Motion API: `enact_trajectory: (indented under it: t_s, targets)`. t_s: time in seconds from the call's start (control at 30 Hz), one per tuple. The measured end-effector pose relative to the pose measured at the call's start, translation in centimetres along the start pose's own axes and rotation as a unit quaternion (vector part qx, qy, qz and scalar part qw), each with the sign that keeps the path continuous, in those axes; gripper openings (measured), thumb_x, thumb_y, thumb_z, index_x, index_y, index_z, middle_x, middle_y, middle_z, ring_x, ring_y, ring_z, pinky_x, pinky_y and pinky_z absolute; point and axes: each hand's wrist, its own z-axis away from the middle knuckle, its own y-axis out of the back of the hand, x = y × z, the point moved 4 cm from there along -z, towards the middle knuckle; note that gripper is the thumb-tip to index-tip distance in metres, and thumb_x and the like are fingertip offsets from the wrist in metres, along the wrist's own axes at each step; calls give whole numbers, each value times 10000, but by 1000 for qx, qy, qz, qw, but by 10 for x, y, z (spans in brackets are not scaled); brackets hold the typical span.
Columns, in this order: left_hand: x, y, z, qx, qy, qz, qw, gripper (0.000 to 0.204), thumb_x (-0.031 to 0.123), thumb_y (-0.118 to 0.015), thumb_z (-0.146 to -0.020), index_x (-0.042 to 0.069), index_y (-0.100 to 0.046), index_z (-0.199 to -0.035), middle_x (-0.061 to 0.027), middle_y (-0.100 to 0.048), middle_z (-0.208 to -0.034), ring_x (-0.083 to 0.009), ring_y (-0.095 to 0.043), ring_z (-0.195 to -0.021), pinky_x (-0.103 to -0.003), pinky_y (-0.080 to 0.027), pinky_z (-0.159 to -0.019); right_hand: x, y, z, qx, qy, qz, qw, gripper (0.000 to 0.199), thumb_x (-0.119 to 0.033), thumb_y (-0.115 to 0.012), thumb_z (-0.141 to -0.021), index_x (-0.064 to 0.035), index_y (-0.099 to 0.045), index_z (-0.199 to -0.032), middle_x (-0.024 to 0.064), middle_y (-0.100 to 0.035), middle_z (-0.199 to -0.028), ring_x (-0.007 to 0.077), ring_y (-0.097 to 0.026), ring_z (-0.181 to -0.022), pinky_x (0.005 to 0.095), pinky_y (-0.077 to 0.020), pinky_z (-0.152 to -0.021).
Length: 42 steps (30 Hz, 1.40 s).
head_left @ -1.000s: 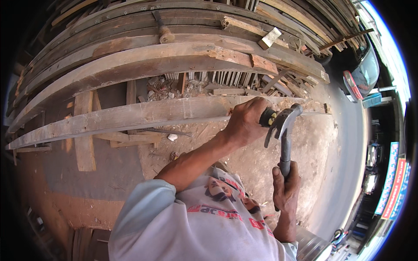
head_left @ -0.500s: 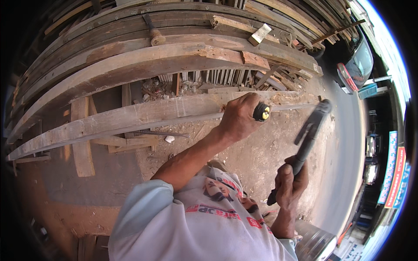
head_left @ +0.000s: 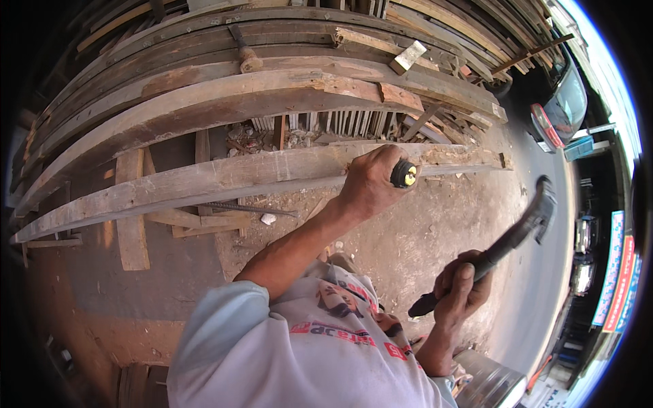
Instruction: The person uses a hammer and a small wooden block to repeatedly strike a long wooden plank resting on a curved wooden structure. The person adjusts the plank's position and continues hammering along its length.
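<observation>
My left hand (head_left: pixel 371 180) is closed around a chisel-like tool (head_left: pixel 407 175), its round black handle end with a yellow centre pointing up toward me. Its blade is hidden below my fist. That hand is at a long weathered wooden beam (head_left: pixel 272 170), over the beam's right part. Over to the right, my right hand (head_left: pixel 464 291) grips a black claw hammer (head_left: pixel 505 245) by the handle, thumb along it. The hammer head is up and to the right, well apart from the handle in my left hand.
More thick beams (head_left: pixel 224 92) lie parallel beyond, with a wooden-handled tool (head_left: pixel 249 61) and a pale block (head_left: pixel 408 57) on them. Planks (head_left: pixel 132 204) and a metal rod (head_left: pixel 252 208) sit under the near beam. A road (head_left: pixel 537 272) with a parked car (head_left: pixel 564 105) runs at right.
The hammer has swung to the right and nearer, away from the tool in my left hand, and its head has turned. My left hand has stayed almost in place.
</observation>
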Motion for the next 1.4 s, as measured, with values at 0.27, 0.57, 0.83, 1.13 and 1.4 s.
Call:
enact_trajectory:
  t_s: [0.27,0.57,0.83,1.13,1.4]
  targets:
    - [8,7,7,-23,24,11,999,314,103,-890,-771,45,-632,-940,-106,-681,-801,-238,-701,-698,-364,-548,-618,59,-22,16,-163,-196,214,943,312,-262,-678,-1019,18,-540,-1033,151,-549,-657,176,-542,-606,392,-464,-584]
    - [35,7,-22,-118,25,28,992,295,166,-875,-787,49,-646,-931,-88,-680,-795,-254,-710,-716,-364,-557,-638,83,14,21,-33,-200,90,975,289,-320,-683,-1032,-59,-566,-989,-49,-484,-670,56,-453,-591,250,-374,-524]
    - [36,-5,-11,6,4,-72,997,182,102,-773,-871,51,-599,-867,-117,-656,-786,-307,-692,-694,-414,-549,-603,117,7,-96,31,-1,176,984,275,-280,-700,-1027,-28,-607,-1085,25,-641,-827,114,-592,-762,281,-483,-681]
    - [39,-9,-15,-5,12,-102,995,181,139,-762,-864,67,-597,-871,-103,-639,-763,-309,-678,-701,-434,-556,-622,151,-42,-186,-56,36,227,972,353,-357,-633,-1053,-18,-606,-1148,88,-673,-876,186,-633,-814,371,-511,-738]
    - [37,-36,-8,-99,-19,-195,976,141,93,-680,-817,56,-615,-937,-106,-624,-808,-286,-680,-768,-435,-548,-672,162,-40,-181,-2,-6,145,989,304,-342,-596,-1076,-42,-643,-1079,59,-685,-871,160,-608,-767,335,-496,-713]
